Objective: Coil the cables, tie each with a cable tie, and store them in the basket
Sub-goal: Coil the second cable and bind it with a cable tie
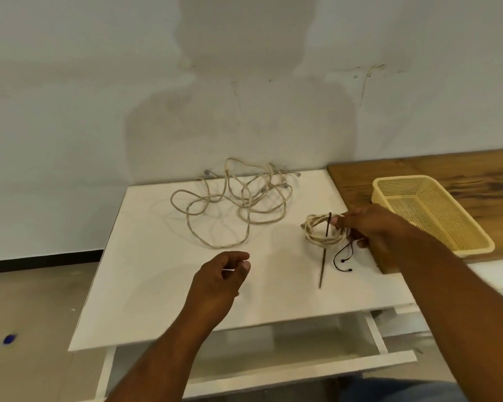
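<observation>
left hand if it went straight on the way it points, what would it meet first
Likely the near loops of the loose cable, across bare table. The left hand hovers at unclear height, so it may pass above them.

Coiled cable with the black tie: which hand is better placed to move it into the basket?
Right. The right hand grips the coiled cable, and the basket lies just beyond it on that side. The left hand holds nothing and is farther from both.
</observation>
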